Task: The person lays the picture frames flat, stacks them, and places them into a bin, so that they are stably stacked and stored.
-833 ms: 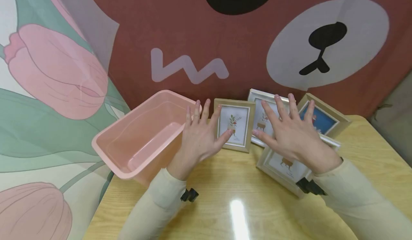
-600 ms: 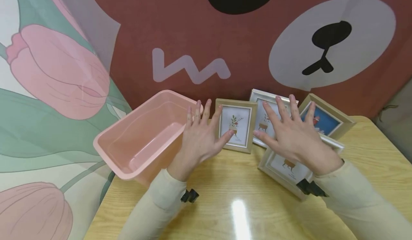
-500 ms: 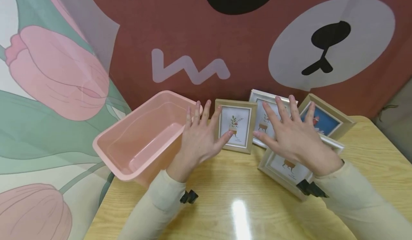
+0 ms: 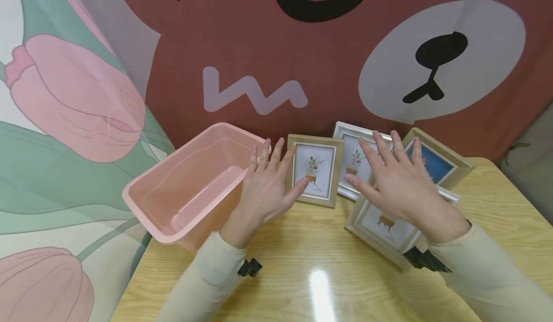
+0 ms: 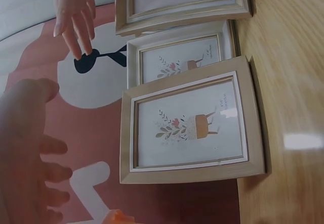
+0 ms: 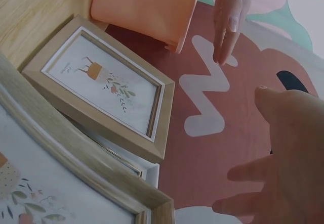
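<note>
My left hand (image 4: 265, 187) hovers with spread fingers between a pink plastic tub (image 4: 157, 226) and a tan picture frame (image 4: 316, 199). It holds nothing. My right hand (image 4: 399, 185), fingers also spread, is above the other frames. Under it stand a silver-white frame (image 4: 345, 190), a tan frame with a blue picture (image 4: 460, 166), and a pale frame (image 4: 376, 245) in front, partly covered by the hand and wrist. In the left wrist view the tan frame (image 5: 192, 176) stands upright with a potted-plant print, apart from the fingers. The right wrist view shows the right fingers (image 6: 253, 168) holding nothing.
A light wooden table (image 4: 281, 283) carries the tub and frames. Behind it hangs a reddish cloth (image 4: 242, 39) with a bear face. To the left is a tulip-patterned cloth (image 4: 78, 101). The table's right edge (image 4: 524, 195) shows beyond the frames.
My right hand has shifted slightly right and down, uncovering more of the silver-white frame. My left hand has barely moved. The frames and tub stay put.
</note>
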`<state>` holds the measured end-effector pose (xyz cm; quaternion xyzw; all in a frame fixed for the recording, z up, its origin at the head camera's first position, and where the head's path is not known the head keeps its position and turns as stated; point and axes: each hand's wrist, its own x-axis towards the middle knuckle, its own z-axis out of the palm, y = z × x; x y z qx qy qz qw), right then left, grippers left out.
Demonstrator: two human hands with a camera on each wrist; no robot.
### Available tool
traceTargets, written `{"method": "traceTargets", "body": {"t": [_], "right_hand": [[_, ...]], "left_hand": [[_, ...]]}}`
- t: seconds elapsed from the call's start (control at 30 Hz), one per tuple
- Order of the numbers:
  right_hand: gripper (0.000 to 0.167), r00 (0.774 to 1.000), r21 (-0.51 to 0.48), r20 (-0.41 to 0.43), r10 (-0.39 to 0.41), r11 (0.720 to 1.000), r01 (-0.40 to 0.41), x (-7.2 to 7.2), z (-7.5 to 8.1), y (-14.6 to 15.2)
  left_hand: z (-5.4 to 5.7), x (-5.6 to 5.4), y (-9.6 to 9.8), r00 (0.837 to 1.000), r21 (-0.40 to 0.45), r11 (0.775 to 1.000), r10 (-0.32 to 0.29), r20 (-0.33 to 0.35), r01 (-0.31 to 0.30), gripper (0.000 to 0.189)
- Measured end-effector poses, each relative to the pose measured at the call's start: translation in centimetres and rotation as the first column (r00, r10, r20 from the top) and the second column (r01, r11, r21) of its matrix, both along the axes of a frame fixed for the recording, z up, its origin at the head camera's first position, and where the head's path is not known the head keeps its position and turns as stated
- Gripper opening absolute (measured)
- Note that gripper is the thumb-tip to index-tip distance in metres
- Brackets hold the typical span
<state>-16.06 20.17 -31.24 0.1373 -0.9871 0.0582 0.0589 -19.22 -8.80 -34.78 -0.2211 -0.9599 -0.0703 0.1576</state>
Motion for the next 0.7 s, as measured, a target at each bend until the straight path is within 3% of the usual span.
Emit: {"method": "traceTargets", "body": {"t": [0.23, 0.37, 0.53, 0.7], "right_hand": [[0.088, 0.998, -0.129, -0.058, 0.016, 0.991, -0.023, 0.6, 0.3, 1.1], [0.077, 0.993, -0.225, -0.116, -0.011, 0.974, -0.016, 1.0, 0.3, 1.9], [0.061, 0.976, -0.311, -0.212, -0.039, 0.95, -0.029, 1.3, -0.2, 3.0], [0.052, 0.967, -0.367, -0.248, -0.054, 0.929, -0.042, 1.6, -0.8, 4.0]], "left_hand": [[-0.2, 0.0, -0.4, 0.989, 0.084, 0.988, -0.123, -0.083, 0.13, 0.077], [-0.3, 0.0, -0.4, 0.97, 0.16, 0.964, -0.191, -0.148, 0.214, 0.071], [-0.6, -0.2, -0.4, 0.945, 0.218, 0.936, -0.225, -0.237, 0.278, 0.058], [-1.1, -0.3, -0.2, 0.942, 0.266, 0.913, -0.255, -0.218, 0.309, 0.052]]}}
